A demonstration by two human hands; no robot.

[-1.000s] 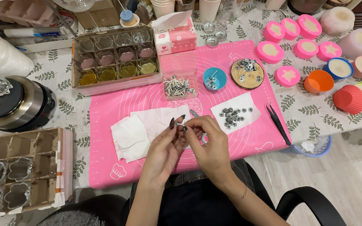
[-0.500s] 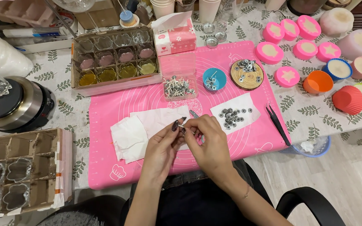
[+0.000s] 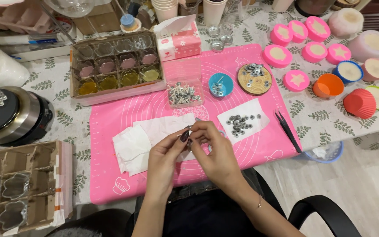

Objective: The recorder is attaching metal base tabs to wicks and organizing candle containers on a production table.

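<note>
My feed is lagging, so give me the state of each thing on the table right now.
Left hand: pinching a small metal piece.
Right hand: fingertips on the same piece.
Clear box: open, holds wicks.
Blue cup: upright, few metal tabs inside.
Wooden disc: flat, tabs piled on top.
Tweezers: lying unused.
Tissue box: open, a sheet sticking out.
</note>
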